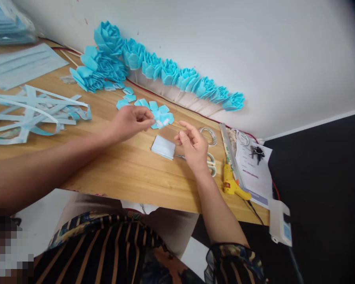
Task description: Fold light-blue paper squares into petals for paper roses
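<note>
My left hand is above the table with thumb and fingertips pinched together. Whatever it holds, if anything, is too small to make out. Just beyond those fingertips lie cut light-blue fabric petals, with small white bits among them. My right hand hovers to the right, fingers loosely bent and apart, with nothing visible in it. Partly hidden beneath it are scissors with pale handles. Between the hands, nearer to me, sits a folded pale-blue fabric piece.
Blue fabric roses on sticks lean along the wall. Cut strips and a flat face mask lie at left. At right are a tape roll, a yellow glue gun, papers, keys and a white power box.
</note>
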Available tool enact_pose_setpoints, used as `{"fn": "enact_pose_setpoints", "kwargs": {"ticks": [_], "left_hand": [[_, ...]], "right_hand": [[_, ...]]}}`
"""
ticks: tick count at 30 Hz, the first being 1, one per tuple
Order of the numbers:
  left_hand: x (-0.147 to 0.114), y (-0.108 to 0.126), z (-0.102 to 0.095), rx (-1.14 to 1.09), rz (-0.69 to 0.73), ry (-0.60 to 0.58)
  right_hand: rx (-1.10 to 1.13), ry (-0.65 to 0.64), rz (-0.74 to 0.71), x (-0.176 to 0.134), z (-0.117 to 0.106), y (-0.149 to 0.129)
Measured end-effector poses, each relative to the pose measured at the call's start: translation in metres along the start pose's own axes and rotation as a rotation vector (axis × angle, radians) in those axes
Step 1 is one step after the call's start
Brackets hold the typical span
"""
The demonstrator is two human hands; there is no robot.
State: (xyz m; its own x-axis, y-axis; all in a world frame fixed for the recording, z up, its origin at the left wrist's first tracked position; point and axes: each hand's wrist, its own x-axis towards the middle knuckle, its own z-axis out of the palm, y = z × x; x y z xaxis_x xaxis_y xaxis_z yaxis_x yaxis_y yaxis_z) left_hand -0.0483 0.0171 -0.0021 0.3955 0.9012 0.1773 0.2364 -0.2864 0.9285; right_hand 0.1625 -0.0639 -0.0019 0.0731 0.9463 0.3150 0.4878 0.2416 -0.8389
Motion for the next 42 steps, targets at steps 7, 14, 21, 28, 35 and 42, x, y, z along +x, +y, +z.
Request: {"fn": "enact_pose_setpoints", "kwargs": {"ticks": [7, 14, 21, 28, 35, 42], "left_hand": [[0.018, -0.015, -0.022, 0.13, 0.048, 0.272], [0.014, -0.014, -0.014, 0.13, 0.013, 0.18], [0.009, -0.015, -0.002, 0.123, 0.042, 0.04], [0.001, -0.014, 0.007, 0.17, 0.121, -0.114], [-0.005, -0.008, 0.011, 0.29, 0.147, -0.285], [-0.004, -0.011, 0.013, 0.327, 0.171, -0.309]], "right_hand": [[-0.36, -0.193, -0.125, 0.003, -0.003, 0.004], [-0.499, -0.393, -0.203, 0.006, -0.005, -0.001], [-0.547, -0.318, -0.219, 0.008, -0.009, 0.006], [-0.605, -0.333, -0.18, 0.009, -0.009, 0.012], [-0.643, -0.377, -0.173, 0.01, -0.007, 0.014], [-0.639, -0.364, -0.187, 0.01, -0.009, 0.01]]}}
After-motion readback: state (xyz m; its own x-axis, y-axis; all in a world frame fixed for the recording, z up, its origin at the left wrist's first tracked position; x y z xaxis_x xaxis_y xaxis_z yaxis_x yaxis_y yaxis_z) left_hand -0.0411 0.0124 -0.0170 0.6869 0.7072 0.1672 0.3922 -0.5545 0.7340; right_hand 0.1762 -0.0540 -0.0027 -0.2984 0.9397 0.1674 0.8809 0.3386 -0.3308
